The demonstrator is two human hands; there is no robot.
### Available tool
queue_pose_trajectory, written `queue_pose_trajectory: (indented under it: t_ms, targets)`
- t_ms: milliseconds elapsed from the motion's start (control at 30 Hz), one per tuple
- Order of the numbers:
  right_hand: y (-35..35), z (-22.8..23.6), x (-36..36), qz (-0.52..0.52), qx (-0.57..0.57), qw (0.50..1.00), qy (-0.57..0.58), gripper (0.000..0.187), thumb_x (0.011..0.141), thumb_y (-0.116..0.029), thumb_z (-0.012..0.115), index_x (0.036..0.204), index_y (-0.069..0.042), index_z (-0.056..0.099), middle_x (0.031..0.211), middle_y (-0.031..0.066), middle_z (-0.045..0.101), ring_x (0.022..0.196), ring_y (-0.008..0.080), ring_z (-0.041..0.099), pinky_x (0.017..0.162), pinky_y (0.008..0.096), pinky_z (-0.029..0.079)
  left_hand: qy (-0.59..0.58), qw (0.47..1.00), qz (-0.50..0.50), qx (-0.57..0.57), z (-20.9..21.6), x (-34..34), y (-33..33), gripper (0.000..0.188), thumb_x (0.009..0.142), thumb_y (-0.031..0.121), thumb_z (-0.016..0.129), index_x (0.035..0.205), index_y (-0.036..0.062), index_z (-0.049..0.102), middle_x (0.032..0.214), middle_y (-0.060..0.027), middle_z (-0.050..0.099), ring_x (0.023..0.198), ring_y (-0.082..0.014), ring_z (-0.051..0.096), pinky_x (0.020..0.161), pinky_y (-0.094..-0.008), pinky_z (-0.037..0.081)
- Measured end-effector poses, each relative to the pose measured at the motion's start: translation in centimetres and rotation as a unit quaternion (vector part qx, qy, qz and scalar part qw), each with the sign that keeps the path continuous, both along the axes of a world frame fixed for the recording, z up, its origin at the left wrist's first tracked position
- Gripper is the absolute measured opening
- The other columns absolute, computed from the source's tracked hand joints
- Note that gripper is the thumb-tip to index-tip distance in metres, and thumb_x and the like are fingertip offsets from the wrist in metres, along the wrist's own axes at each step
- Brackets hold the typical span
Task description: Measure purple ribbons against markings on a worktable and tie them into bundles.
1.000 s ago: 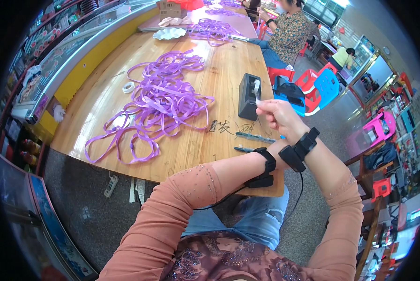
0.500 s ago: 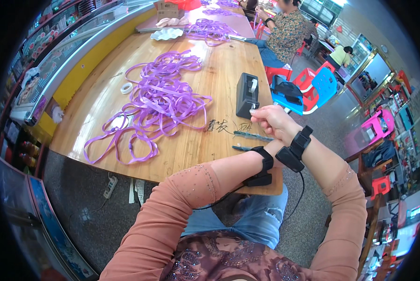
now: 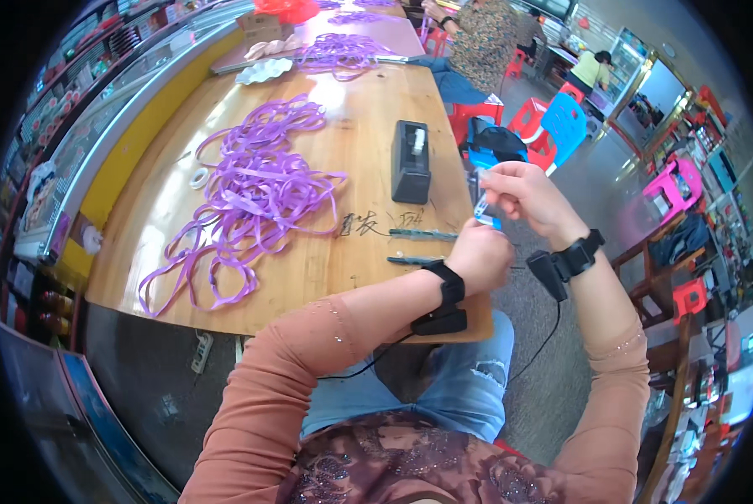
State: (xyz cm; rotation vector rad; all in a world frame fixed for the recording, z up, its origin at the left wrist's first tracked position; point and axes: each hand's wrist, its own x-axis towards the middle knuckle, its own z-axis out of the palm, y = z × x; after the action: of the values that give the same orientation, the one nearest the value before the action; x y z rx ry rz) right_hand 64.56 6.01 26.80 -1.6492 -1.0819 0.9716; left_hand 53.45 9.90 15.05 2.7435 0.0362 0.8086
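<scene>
Beyond the table's right edge my two hands work close together. My left hand point(image 3: 484, 259) is closed, with a small blue-and-white piece point(image 3: 488, 222) standing out at its fingertips. Just above it, my right hand point(image 3: 527, 200) pinches something small and pale between thumb and fingers; what it is I cannot make out. Left of the hands stands a black tape dispenser point(image 3: 411, 172). Two thin dark green strips point(image 3: 424, 235) lie near my left wrist. A tangled heap of purple ribbon loops point(image 3: 263, 185) covers the table's left middle, beside a small white ring point(image 3: 199, 178).
The wooden table point(image 3: 343, 277) carries dark handwriting near the dispenser. At its far end are a white scalloped dish point(image 3: 264, 71) and more purple ribbon point(image 3: 343, 52). A blue chair point(image 3: 563, 130) stands to the right. Another person point(image 3: 481, 42) sits farther back.
My right hand has moved from beside the tape dispenser, right of it. My left hand, hidden behind my right wrist before, now shows with the blue-and-white piece. The view has shifted slightly.
</scene>
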Motion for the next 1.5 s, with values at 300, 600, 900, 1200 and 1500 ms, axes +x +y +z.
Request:
queue_pose_trajectory:
  t_ms: [300,600,900,1200,1500]
  targets:
    - [-7.3,-3.8,5.7,0.081,-0.11,0.982,-0.134,0.022,0.092,-0.03,0.066,0.09,-0.008,0.068,0.074,-0.0041,0.064,0.061,0.0031,0.051,0.056,0.0211,0.042,-0.011,0.999,0.0,-0.039,-0.1,-1.0,0.2,0.005,0.073,0.019,0.066,0.071,0.0189,0.071,0.075,-0.0001,0.068,0.079,-0.0199,0.065,0.072,-0.0395,0.042]
    - [-6.7,-5.9,6.9,0.195,-0.051,0.961,-0.19,0.019,0.09,-0.023,0.066,0.09,-0.005,0.068,0.072,-0.0012,0.063,0.066,0.0069,0.056,0.06,0.026,0.045,0.025,1.0,-0.015,0.0,0.5,-1.2,0.1,0.003,0.075,0.019,0.068,0.073,0.0183,0.071,0.071,-0.001,0.067,0.073,-0.0206,0.065,0.071,-0.0374,0.043]
    - [-4.8,-5.0,6.6,0.242,-0.084,0.909,-0.329,0.025,0.087,-0.025,0.066,0.089,0.0,0.069,0.075,0.0084,0.069,0.07,0.0167,0.065,0.064,0.0327,0.05,0.01,1.0,-0.024,-0.002,0.5,-1.2,0.0,0.004,0.076,0.019,0.068,0.074,0.0181,0.071,0.067,-0.0003,0.064,0.072,-0.0197,0.065,0.07,-0.0366,0.044]
    - [-3.4,-3.6,5.3,0.249,-0.146,0.857,-0.426,0.023,0.079,-0.023,0.071,0.08,-0.001,0.071,0.072,0.0106,0.069,0.069,0.0207,0.068,0.064,0.0347,0.052,0.001,0.999,-0.032,-0.006,0.3,-1.1,0.0,0.004,0.076,0.018,0.068,0.075,0.018,0.072,0.07,-0.0001,0.067,0.074,-0.0184,0.066,0.071,-0.0359,0.044]
    - [-2.5,-2.4,4.3,0.206,-0.241,0.83,-0.459,0.027,0.074,-0.029,0.075,0.075,-0.002,0.072,0.067,0.0103,0.069,0.064,0.0234,0.066,0.062,0.0371,0.051,0.035,0.999,-0.022,-0.019,0.6,-1.2,-0.1,0.005,0.076,0.018,0.069,0.076,0.0168,0.073,0.074,-0.0021,0.069,0.075,-0.0197,0.066,0.071,-0.0365,0.044]
